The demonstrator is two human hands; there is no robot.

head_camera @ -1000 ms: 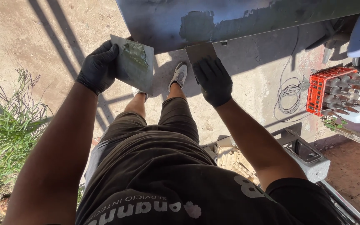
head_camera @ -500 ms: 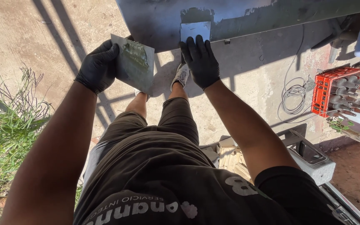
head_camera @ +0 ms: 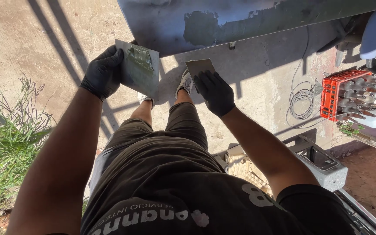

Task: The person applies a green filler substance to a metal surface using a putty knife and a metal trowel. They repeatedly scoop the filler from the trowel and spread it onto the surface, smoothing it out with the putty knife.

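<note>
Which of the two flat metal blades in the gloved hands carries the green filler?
The larger blade, held by the left hand. Green filler sits on its upper part, while the smaller blade in the right hand looks clean.

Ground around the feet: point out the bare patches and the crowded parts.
Bare concrete lies open between the grass and the left hand holding the putty board. Another free strip runs from the right hand to the coiled cable. The right side is crowded: red crate, grey block.
</note>
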